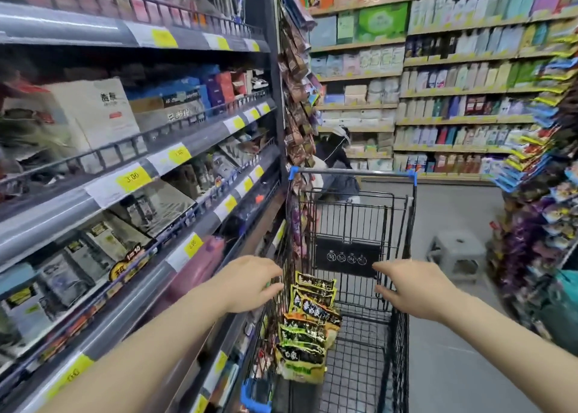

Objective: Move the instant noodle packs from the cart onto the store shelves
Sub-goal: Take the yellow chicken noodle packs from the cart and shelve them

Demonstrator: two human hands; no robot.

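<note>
Crinkly yellow-black noodle packs (305, 328) stand stacked along my cart's (400, 318) left wall at lower centre, light and slippery I'd guess, best gripped by their flat sides, while my left hand (250, 283) and right hand (409, 287) hover empty, fingers spread.

Head view looks down the aisle over the cart (352, 287).

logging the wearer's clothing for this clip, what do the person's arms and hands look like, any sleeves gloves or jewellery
Both arms are bare along their whole visible length: no sleeves show. The left hand and the right hand wear no gloves, and no rings, watch or bracelet can be seen on the fingers or wrists. No markings or cables are visible on either arm.
</note>
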